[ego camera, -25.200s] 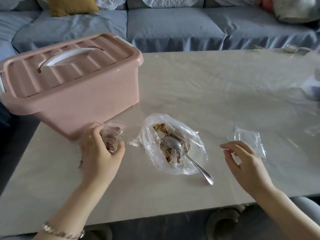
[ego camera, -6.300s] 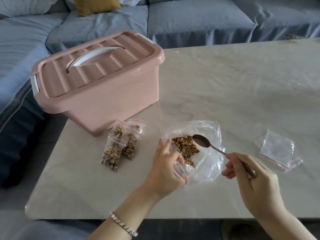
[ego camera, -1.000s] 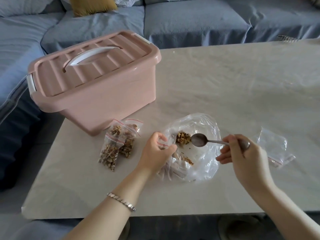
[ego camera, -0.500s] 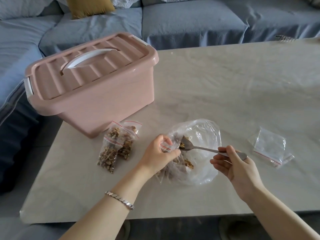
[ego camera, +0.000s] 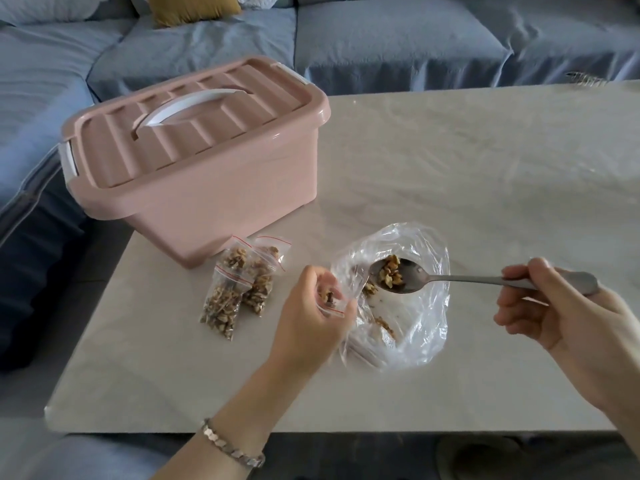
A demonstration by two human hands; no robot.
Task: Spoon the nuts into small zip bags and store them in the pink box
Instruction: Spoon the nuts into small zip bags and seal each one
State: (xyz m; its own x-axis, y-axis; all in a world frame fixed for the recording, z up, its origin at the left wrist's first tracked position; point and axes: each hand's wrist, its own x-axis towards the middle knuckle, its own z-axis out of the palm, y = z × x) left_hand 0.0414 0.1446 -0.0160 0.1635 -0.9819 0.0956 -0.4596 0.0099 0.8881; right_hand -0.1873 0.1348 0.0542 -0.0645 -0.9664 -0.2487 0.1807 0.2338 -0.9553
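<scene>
My left hand [ego camera: 308, 320] grips a small zip bag [ego camera: 329, 299] with its red-lined mouth up and a few nuts inside. My right hand [ego camera: 568, 317] holds a metal spoon [ego camera: 450, 279] by the handle; its bowl carries a heap of nuts just right of the small bag's mouth. Under the spoon lies the large clear bag [ego camera: 412, 320] with a few nuts left in it. Filled small zip bags [ego camera: 239, 285] lie in a pile beside the pink box [ego camera: 197, 157], whose lid is closed.
The pale marble table [ego camera: 485, 161] reaches back to a blue sofa [ego camera: 381, 39] with a yellow cushion. The table's front edge runs just below my wrists. The pink box stands at the table's left corner.
The spoon has come up out of the large bag loaded with nuts and now hovers level by the small bag. My right hand has shifted right and up. The spare empty bags are out of sight.
</scene>
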